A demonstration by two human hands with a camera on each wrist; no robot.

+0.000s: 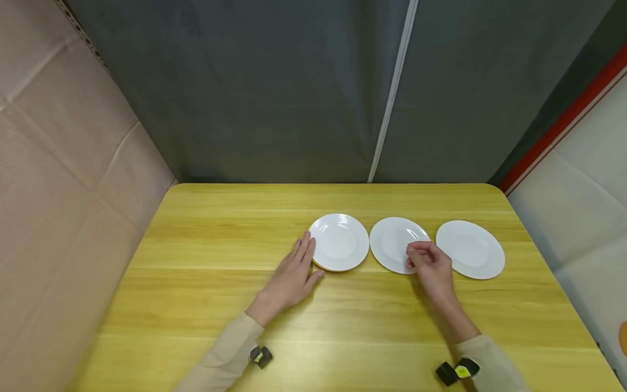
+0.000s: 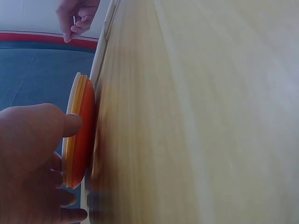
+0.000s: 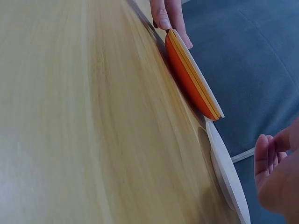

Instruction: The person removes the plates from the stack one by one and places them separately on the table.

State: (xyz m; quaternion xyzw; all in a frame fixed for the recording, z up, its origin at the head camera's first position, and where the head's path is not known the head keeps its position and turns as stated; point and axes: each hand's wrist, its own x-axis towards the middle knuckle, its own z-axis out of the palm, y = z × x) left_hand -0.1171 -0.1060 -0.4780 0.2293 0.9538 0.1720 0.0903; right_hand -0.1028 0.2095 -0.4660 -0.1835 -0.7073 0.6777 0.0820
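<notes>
A stack of dishes [image 2: 84,135] stands left of two white plates; its top is a white plate [image 1: 340,242], with yellow-orange layers below and a deeper orange dish [image 3: 182,70] at the bottom. My left hand [image 1: 289,277] rests against the stack's left edge, fingers extended and thumb at the near side. Over the near right edge of the middle white plate [image 1: 392,242], my right hand [image 1: 431,267] hovers with loosely bent fingers, thumb near the fingertips; I see nothing in it. Another white plate [image 1: 472,250] lies flat to the right, partly behind that hand.
The dishes form a row on a wooden table [image 1: 196,305], toward its far edge. A dark grey curtain [image 1: 269,98] hangs behind it. Pale cloth walls [image 1: 63,190] flank both sides, the right one edged with a red strip [image 1: 563,120].
</notes>
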